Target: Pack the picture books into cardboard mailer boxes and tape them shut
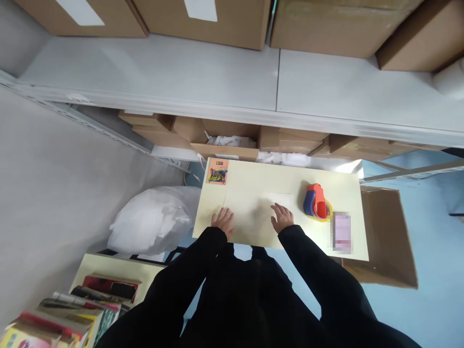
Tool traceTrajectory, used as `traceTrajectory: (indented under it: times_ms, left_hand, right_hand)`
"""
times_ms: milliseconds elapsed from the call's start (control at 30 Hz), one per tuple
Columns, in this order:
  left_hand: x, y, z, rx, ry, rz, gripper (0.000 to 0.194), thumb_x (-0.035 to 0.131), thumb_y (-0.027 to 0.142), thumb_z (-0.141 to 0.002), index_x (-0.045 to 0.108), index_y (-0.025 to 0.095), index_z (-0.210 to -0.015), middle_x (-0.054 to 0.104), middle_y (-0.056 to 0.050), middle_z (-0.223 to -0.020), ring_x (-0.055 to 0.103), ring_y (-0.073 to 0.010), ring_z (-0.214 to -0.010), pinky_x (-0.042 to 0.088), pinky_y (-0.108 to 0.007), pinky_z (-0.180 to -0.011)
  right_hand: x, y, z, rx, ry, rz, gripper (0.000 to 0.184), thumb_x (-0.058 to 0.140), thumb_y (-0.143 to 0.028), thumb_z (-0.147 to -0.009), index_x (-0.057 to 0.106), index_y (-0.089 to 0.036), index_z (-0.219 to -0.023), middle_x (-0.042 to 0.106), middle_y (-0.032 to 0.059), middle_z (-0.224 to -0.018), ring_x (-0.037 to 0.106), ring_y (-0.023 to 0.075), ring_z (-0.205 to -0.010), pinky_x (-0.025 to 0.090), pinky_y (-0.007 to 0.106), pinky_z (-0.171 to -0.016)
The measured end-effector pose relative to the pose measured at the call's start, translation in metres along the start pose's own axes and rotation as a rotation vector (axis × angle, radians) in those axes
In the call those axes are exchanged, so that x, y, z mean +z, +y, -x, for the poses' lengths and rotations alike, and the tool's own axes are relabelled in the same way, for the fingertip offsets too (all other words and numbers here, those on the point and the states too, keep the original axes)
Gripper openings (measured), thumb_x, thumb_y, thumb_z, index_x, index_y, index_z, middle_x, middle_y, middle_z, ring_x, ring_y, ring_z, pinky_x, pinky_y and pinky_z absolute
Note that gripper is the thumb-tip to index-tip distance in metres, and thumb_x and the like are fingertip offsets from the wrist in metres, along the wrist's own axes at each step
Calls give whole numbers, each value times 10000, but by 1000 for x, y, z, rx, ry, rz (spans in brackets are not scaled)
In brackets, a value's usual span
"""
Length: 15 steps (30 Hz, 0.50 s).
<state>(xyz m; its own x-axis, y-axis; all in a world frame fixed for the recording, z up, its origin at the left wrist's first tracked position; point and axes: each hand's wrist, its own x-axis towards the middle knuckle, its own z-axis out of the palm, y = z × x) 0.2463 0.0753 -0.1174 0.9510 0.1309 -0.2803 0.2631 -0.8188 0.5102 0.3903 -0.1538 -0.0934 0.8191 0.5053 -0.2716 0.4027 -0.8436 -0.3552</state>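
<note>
My left hand (224,222) lies flat on the pale cream table (250,171), fingers spread, near its left end. My right hand (282,217) is over the table's middle with its fingers apart and a little bent. Just beyond its fingertips is a thin white sheet (284,197), hard to tell from the tabletop. Whether the right fingertips touch it I cannot tell. Neither hand holds anything. Right of my right hand stands a red and blue tape dispenser (314,200) with a yellow ring at its base. A colourful printed card (217,171) rests at the far left corner.
A blurred-out pink rectangular item (341,233) is at the table's right. An open cardboard box (389,232) stands beyond that edge. Grey shelving (163,72) with cartons spans the back. A white plastic bag (152,220) and a table of books (68,314) are left.
</note>
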Motion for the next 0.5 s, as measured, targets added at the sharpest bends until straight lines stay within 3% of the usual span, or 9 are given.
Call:
traceTrajectory:
  times_ms: [100,200,300,400,500]
  left_hand:
    - [2,-11,-6,-25,42,67,522,681,259,-565,571,294,-1074,462,-133,-1277,327,-380,-1220,179,-577,-1004]
    - [-14,-31,-27,-113,190,147,546,684,269,-569,557,278,-1100,404,-132,-1324,332,-363,-1223,172,-551,-1023]
    - [-40,-64,-61,-289,401,332,554,660,273,-607,524,181,-1136,397,-165,-1323,370,-346,-1204,257,-514,-1004]
    - [-60,-101,-99,-364,441,445,452,476,307,-782,438,128,-1196,540,-169,-1166,539,-243,-1058,413,-405,-914]
    - [-67,-127,-123,-401,432,508,401,482,288,-784,467,123,-1149,568,-158,-1119,540,-227,-1060,424,-374,-906]
  right_hand:
    - [-14,-33,-51,-134,-77,-50,459,529,-213,-696,506,-211,-1154,502,88,-1240,430,291,-1107,331,467,-900]
    - [-17,-73,-106,-238,-227,-238,429,578,-204,-656,551,-218,-1084,571,91,-1138,492,278,-1033,347,464,-893]
    - [-6,-109,-150,-60,-349,-688,443,532,-161,-667,515,-226,-1105,604,79,-1061,567,198,-915,426,384,-816]
    - [13,-133,-173,151,-445,-914,545,509,-143,-654,438,-257,-1182,588,78,-1089,588,169,-872,466,318,-691]
    - [32,-147,-179,369,-513,-1036,616,533,-124,-600,425,-288,-1183,564,67,-1135,576,169,-892,453,295,-653]
